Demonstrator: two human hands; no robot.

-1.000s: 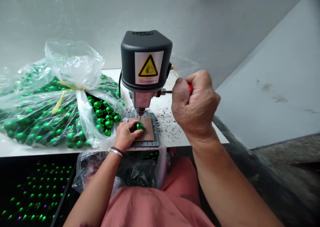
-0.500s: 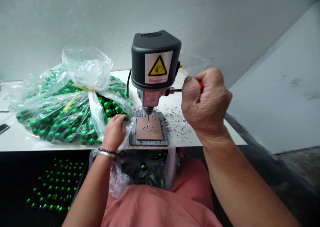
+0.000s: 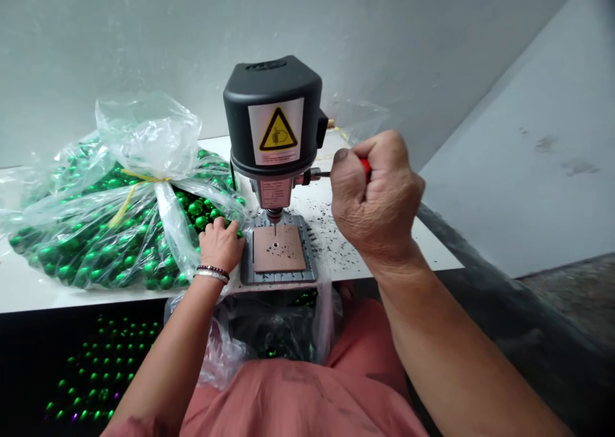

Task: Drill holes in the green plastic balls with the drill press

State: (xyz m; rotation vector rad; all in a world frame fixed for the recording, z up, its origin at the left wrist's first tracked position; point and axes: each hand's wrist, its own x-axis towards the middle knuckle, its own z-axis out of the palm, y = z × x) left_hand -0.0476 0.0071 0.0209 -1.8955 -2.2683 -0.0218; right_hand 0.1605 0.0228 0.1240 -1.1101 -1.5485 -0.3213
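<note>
My right hand (image 3: 377, 200) is wrapped in a fist around the red-tipped feed lever (image 3: 366, 168) of a small bench drill press (image 3: 273, 123). Below the chuck, the thin drill bit (image 3: 275, 229) points down at a hole in a brown square board (image 3: 283, 261) on the grey base (image 3: 310, 273). My left hand (image 3: 221, 245) has its fingers curled at the opening of a clear plastic bag (image 3: 148, 132). A shiny green ball (image 3: 239, 234) shows at its fingertips, partly hidden. More green balls (image 3: 196, 209) fill the bag, tied with yellow string (image 3: 123, 207).
Dark shavings (image 3: 321, 229) litter the white table (image 3: 355, 264) around the drill base. Below the table edge, an opened plastic bag (image 3: 225, 354) hangs at my lap. Rows of green balls (image 3: 96, 373) lie lower left. A grey wall (image 3: 384, 40) stands behind.
The view has shifted, so the drill press and the bag appear further left. My left hand has come down over the balls with its fingers curled in. My right hand keeps hold of the lever.
</note>
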